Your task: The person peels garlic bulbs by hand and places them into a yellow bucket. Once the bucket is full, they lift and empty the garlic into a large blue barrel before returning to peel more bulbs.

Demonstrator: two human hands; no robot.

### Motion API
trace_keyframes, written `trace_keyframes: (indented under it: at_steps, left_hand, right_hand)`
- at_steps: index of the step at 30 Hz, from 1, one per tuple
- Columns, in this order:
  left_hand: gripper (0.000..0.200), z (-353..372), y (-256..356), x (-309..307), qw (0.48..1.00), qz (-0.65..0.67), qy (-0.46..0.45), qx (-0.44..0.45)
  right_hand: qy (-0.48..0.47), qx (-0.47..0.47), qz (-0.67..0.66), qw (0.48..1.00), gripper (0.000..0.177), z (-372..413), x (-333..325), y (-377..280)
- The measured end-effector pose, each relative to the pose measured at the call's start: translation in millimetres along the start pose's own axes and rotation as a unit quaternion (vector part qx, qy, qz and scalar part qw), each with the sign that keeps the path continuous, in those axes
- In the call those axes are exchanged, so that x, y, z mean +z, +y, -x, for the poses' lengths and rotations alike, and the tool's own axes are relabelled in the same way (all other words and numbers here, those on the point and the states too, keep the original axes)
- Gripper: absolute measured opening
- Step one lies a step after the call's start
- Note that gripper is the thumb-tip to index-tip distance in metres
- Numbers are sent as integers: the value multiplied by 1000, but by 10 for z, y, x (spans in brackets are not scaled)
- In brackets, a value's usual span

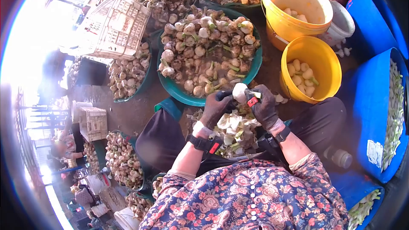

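A white peeled garlic bulb (240,92) with a short green stem is held between my hands, over the front rim of a green tub (177,93). My gloved left hand (216,107) is closed, its fingertips on the bulb's left side. My gloved right hand (265,105) is closed around a small knife with a red handle (253,101), close against the stem; its blade is hard to make out. Unpeeled garlic bulbs (200,51) with dirty skins fill the tub, some in murky water. Below my hands, white and green peelings (234,130) lie heaped between my legs.
A yellow bucket (328,74) with peeled bulbs stands to the right, a larger yellow bucket (272,0) behind it. Blue containers (366,115) line the far right. At left are crates (123,25) and more garlic tubs. A person (66,145) sits far left.
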State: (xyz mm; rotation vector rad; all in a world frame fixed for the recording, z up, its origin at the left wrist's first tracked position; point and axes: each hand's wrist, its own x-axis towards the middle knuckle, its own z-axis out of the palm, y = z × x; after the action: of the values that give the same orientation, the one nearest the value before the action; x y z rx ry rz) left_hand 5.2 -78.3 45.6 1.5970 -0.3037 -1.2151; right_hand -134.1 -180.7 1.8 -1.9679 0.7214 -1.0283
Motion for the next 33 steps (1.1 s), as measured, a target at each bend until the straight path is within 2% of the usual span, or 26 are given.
trace_keyframes:
  at_steps: [4, 7, 8, 9, 10, 11, 14, 15, 18, 19, 20, 22, 23, 26, 27, 28, 29, 30, 32, 33]
  left_hand:
    - [20, -44, -144, 33, 994, -59, 60, 64]
    - [18, -229, -455, -83, 983, -132, 68, 108]
    - [19, -258, -571, -132, 962, -220, 95, 131]
    - [20, -223, -554, -143, 932, -305, 120, 155]
    - [22, -194, -529, -162, 893, -387, 147, 178]
    - [27, -145, -500, -194, 871, -457, 150, 95]
    - [30, -296, -940, -590, 803, -595, 18, -37]
    - [32, -280, -865, -570, 739, -666, -69, -74]
    - [34, -229, -546, -464, 803, -596, 7, 18]
    - [40, -413, -593, -509, 825, -564, 26, 24]
    - [43, -589, -639, -542, 832, -549, 57, 52]
    - [50, -935, -592, -530, 840, -517, 118, 112]
    - [52, -1087, -547, -504, 832, -538, 108, 87]
    - [59, -1520, -537, -362, 805, -588, 78, 18]
    - [61, -1692, -651, -324, 796, -600, 73, -5]
    - [63, -1749, -641, -259, 787, -613, 68, -31]
    - [60, -1761, -649, -231, 774, -631, 43, -6]
    - [57, -1747, -596, -194, 794, -607, 36, -3]
    - [50, -1697, -540, -229, 827, -562, 24, -3]
    - [41, -1902, -883, -387, 871, -480, 78, 72]
  right_hand:
    - [-16, -63, 53, 997, 16, -21, 10, -49]
    - [-6, 8, 60, 998, 20, 15, 42, -31]
    - [-1, 148, -67, 987, 19, 55, 94, 99]
    - [4, 282, -192, 940, 19, -17, 121, 119]
    - [9, 404, -311, 860, 18, -66, 130, 129]
    - [-17, 500, -305, 811, 21, -51, 32, 136]
    - [-33, 552, -398, 732, 25, -94, -47, 161]
    - [-32, 557, -418, 717, 29, -118, -67, 116]
    - [-29, 552, -419, 720, 25, -237, -184, 90]
    - [-30, 494, -552, 671, 30, -321, -255, 102]
    - [18, 394, -646, 654, 40, -383, -271, 73]
    - [-94, 304, -794, 519, 51, -559, -582, -78]
    - [-97, 311, -758, 565, 60, -635, -683, -167]
    - [-105, 417, -666, 609, 66, -531, -552, 174]
    - [-97, 469, -602, 639, 71, -410, -419, 324]
    - [-122, 505, -556, 649, 69, -365, -363, 306]
    - [-143, 536, -514, 655, 67, -324, -285, 285]
    - [-164, 566, -470, 657, 65, -303, -218, 275]
    - [-195, 606, -467, 614, 63, -204, -72, 351]
    - [-212, 624, -468, 589, 61, -158, 0, 355]
